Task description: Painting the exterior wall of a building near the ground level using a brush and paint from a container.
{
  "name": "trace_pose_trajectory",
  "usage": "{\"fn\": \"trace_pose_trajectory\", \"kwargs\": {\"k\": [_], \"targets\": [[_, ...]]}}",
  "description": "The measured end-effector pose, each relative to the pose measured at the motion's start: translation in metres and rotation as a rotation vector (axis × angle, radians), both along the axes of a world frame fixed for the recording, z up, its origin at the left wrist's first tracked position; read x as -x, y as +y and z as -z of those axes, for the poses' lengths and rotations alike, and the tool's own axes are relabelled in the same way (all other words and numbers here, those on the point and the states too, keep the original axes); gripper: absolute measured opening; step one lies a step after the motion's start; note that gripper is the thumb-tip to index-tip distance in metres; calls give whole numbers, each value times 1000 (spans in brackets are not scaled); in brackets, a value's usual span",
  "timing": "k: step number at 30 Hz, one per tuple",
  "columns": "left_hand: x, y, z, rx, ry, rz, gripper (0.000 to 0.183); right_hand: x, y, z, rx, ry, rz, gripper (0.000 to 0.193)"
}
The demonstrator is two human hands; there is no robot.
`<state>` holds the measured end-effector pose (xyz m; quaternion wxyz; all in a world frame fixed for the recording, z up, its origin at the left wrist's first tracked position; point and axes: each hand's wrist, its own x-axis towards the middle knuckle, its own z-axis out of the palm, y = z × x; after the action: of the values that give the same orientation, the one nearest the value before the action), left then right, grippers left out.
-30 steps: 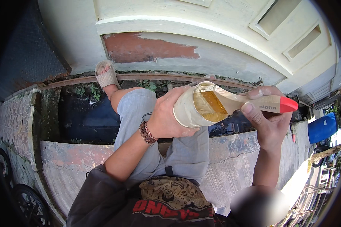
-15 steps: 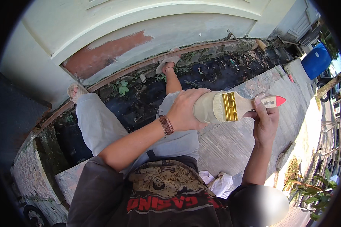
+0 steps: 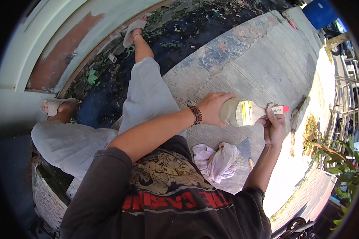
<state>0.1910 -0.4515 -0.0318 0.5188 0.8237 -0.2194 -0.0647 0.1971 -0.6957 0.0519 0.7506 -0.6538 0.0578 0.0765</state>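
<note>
Clasping a pale cup (image 3: 229, 112) in left hand (image 3: 212, 109), pinching a brush handle (image 3: 281, 109) in right hand (image 3: 273, 126), bristles hidden.

Dark T-shirt (image 3: 155, 224), tan print (image 3: 163, 171), red lettering (image 3: 180, 200); loose pale-grey trousers (image 3: 147, 89); braided brown bracelet (image 3: 196, 115); beige slip-on sandals (image 3: 51, 106).

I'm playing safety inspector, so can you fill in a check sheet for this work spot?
Surface: rough grey concrete slab, patchy along the edge beside a dark ditch.
Job's things: pale container; paintbrush, its shiny metal band at the container's mouth.
Clutter: pinkish cloth and flat-bladed tool on the slab.
Grippers: left hand grips the container; right hand holds the brush handle.
Cables: nothing seen.
Surroundings: pale wall with reddish-brown patch, blue barrel, leafy plant.
</note>
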Motion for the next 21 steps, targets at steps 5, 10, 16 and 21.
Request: {"fn": "trace_pose_trajectory", "kwargs": {"k": [5,10,16,21], "targets": [[-1,-32,40,13,74,45,86,24,-8,21,285,0,172,22],[-3,-71,68,61,33,40,89,46,-13,35,357,-9,303,21],[5,-127,80,122,21,-2,94,57,-27,34,420,-87,443,22],[8,-120,90,147,195,21,101,61,-21,44,493,-133,356,24]]}}
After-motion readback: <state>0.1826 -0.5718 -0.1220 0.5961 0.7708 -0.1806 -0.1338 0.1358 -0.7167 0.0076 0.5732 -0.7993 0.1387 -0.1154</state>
